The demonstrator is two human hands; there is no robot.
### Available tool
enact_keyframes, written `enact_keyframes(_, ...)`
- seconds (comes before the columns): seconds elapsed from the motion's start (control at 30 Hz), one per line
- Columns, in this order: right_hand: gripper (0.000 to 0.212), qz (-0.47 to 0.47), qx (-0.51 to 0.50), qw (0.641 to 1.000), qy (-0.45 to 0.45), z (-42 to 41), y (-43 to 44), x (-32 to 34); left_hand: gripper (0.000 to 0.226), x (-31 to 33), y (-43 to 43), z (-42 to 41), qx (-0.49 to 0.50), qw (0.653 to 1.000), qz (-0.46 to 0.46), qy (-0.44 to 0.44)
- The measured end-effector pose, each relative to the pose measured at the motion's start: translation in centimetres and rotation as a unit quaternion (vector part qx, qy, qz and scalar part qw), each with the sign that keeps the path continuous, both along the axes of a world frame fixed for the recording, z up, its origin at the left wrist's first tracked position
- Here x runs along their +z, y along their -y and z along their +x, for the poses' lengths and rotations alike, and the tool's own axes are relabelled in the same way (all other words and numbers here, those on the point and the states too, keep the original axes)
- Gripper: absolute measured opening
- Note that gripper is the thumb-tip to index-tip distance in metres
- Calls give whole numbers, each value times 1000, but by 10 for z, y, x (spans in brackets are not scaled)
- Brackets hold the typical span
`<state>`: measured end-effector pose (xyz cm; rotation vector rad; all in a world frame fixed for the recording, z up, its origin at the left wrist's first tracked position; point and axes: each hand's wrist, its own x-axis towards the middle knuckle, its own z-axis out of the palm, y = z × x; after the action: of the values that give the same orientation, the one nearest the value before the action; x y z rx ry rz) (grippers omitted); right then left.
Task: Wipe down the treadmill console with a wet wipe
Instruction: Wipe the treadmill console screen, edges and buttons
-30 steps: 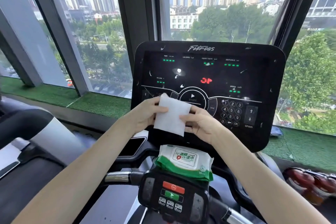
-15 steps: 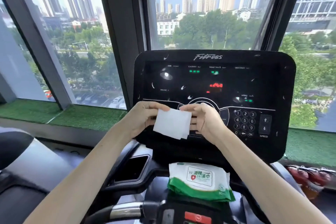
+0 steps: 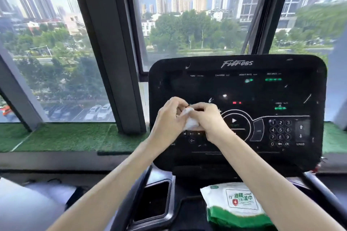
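The black treadmill console (image 3: 281, 90) stands upright ahead, with white smears and specks across its dark screen and a number keypad at the right. In front of its lower left part, my left hand (image 3: 169, 120) and my right hand (image 3: 208, 118) meet and both pinch a white wet wipe (image 3: 190, 121), now bunched small between the fingers. Most of the wipe is hidden by my fingers. A white and green pack of wet wipes (image 3: 234, 204) lies on the ledge below the console.
A dark tray recess (image 3: 154, 200) sits left of the wipe pack. Black handrails run down both sides. Behind the console are large windows with thick dark frames (image 3: 110, 52) and a strip of green artificial turf (image 3: 71, 137) on the sill.
The wipe, held flat and open between both hands before, is now folded or bunched small. My hands have come closer together and the view has swung left and up.
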<state>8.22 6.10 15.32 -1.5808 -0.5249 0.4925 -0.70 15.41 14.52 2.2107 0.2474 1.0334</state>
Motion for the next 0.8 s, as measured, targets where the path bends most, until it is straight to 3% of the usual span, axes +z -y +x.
enact_keyframes(0.07, 17, 22, -2, 999, -42, 0, -2, 3, 20, -13, 1, 5, -14, 1000, 8, 3)
enact_keyframes(0.17, 31, 67, 8, 992, -110, 2, -3, 7, 47, -29, -9, 7, 16, 979, 201, -7)
enact_keyframes(0.23, 32, 70, 19, 991, -110, 4, -3, 12, 50, -30, -18, 8, 26, 958, 285, -7)
enact_keyframes(0.33, 28, 67, -11, 996, -52, 7, -3, 19, 41, -19, -31, 10, -2, 973, 229, 27)
enact_keyframes(0.4, 26, 73, -51, 995, 36, 14, -3, 24, 35, -1, -40, 13, 50, 990, 112, 74)
enact_keyframes(0.43, 26, 53, -75, 988, 121, 19, -3, 24, 33, 12, -46, 16, 97, 989, 36, 102)
enact_keyframes(0.47, 26, 12, -96, 967, 236, 25, -4, 25, 31, 27, -52, 21, 148, 980, -28, 133)
enact_keyframes(0.5, 28, -41, -113, 922, 367, 30, -5, 25, 29, 41, -58, 27, 192, 967, -60, 158)
enact_keyframes(0.57, 40, -125, -125, 798, 576, 41, -9, 25, 27, 65, -67, 44, 243, 955, -56, 162)
enact_keyframes(0.6, 46, -156, -123, 746, 635, 48, -11, 23, 26, 70, -69, 55, 256, 956, -34, 141)
enact_keyframes(0.67, 56, -221, -128, 694, 674, 62, -12, 25, 28, 70, -68, 74, 262, 961, 6, 91)
enact_keyframes(0.8, 75, -312, -114, 680, 654, 86, -9, 22, 33, 51, -46, 99, 248, 961, 102, 63)
